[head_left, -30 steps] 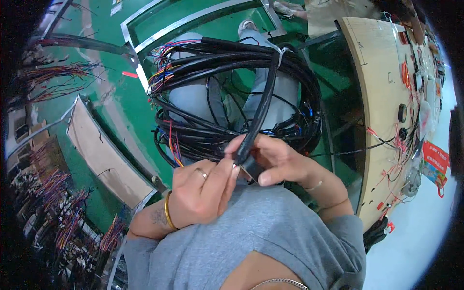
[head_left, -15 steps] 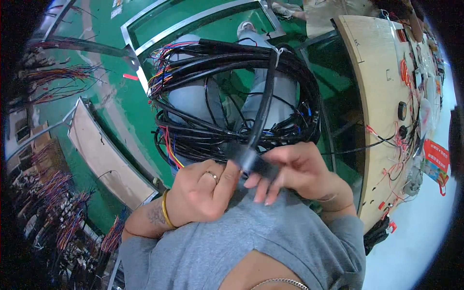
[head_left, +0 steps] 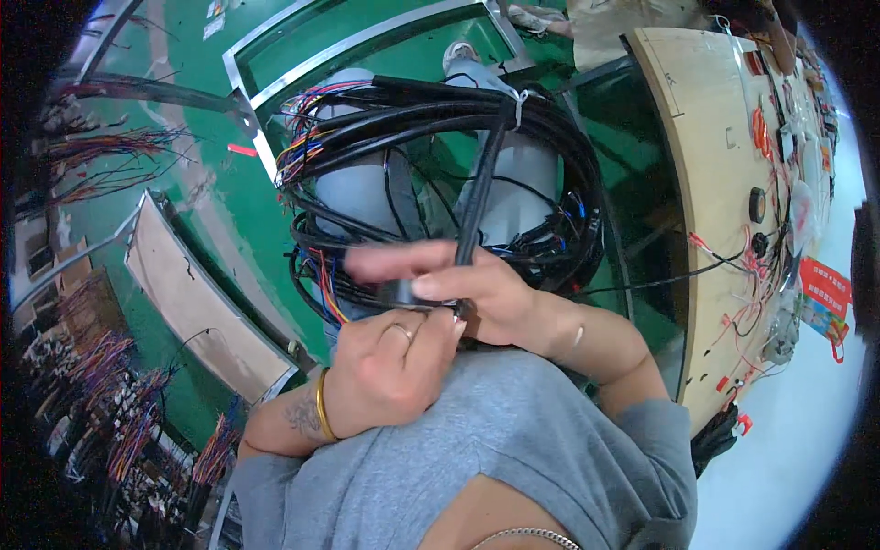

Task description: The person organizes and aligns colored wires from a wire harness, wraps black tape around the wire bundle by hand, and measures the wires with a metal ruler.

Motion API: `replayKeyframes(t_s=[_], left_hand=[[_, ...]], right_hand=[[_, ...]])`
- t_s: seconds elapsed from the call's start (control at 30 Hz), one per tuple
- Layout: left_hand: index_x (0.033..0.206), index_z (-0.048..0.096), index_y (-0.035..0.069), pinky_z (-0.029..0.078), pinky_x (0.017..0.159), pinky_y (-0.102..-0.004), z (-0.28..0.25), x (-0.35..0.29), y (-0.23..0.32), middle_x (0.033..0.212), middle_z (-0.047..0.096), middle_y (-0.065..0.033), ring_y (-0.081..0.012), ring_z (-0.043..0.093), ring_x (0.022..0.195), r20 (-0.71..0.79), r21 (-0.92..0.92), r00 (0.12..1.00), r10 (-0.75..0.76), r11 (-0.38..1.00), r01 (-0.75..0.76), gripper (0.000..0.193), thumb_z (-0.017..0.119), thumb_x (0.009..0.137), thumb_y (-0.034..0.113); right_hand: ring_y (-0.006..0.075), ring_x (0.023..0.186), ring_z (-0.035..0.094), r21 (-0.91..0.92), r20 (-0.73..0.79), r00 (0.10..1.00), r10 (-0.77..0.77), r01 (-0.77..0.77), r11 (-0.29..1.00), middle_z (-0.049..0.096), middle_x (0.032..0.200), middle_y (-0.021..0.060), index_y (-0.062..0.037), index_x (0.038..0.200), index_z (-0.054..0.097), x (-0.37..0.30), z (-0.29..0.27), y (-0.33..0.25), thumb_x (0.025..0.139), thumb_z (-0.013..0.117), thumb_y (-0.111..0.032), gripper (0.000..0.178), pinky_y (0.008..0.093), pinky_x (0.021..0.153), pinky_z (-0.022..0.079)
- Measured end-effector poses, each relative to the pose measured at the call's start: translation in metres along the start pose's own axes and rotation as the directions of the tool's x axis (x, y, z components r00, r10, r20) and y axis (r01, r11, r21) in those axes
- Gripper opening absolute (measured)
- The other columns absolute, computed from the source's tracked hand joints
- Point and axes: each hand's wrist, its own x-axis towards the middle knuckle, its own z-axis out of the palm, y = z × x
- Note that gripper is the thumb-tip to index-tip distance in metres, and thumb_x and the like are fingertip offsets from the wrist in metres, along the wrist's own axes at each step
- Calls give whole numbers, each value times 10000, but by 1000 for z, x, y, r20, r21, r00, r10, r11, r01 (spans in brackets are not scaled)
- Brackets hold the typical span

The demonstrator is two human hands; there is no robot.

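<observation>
A black-sleeved cable [head_left: 478,197] runs from a large coil of black wiring harness [head_left: 431,115] on my lap down to my hands. My left hand [head_left: 390,362] is closed, pinching the cable's near end between thumb and fingers. Across the cable reaches my right hand [head_left: 486,289], its palm against it and its fingers smeared by motion. By its thumb shows part of a dark, shiny roll of tape [head_left: 401,292], which the hand seems to hold; the fingers hide the rest.
At the right stands a wooden workbench [head_left: 669,119] with red wires, a black tape roll [head_left: 757,204] and a red package [head_left: 827,289]. A metal frame [head_left: 357,41] lies ahead, a wooden-topped stand [head_left: 197,284] to the left. Bundles of coloured wires [head_left: 119,357] hang at the far left.
My right hand has swung left and across the cable, carrying the tape roll from the cable's right side to its left. My left hand keeps its pinch in nearly the same place.
</observation>
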Motion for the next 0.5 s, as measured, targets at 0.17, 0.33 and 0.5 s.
replayKeyframes(t_s=[0.17, 0.33, 0.5], left_hand=[[881, 586, -84, 453, 433, -286, -12, -1, -1, 629, 520, -77, -181, 554, 517, -11, -7, 994, -110, 994, 110, 190, 676, 750, 20], [870, 586, -87, 437, 416, -289, -13, 1, 1, 625, 517, -76, -175, 539, 503, 0, 0, 994, -109, 994, 109, 180, 678, 739, -4], [867, 587, -97, 424, 408, -286, -14, 1, 0, 627, 520, -78, -174, 537, 501, -6, 71, 996, -88, 994, 88, 176, 674, 739, -14]], right_hand=[[180, 1142, 490, -269, 181, 983, -18, 67, 961, 528, 1172, 95, -7, 1277, 441, -17, -14, 8, 789, 667, -320, 622, 335, 998, 366], [197, 1160, 478, -128, 65, 998, 27, -18, 992, 467, 1258, 103, 20, 1293, 404, -35, -21, 14, 807, 640, -387, 677, 359, 1001, 366], [173, 1091, 506, -414, 22, 999, -47, 52, 909, 522, 1179, 86, 28, 1281, 427, -40, -23, 7, 731, 759, -250, 700, 295, 942, 391]])
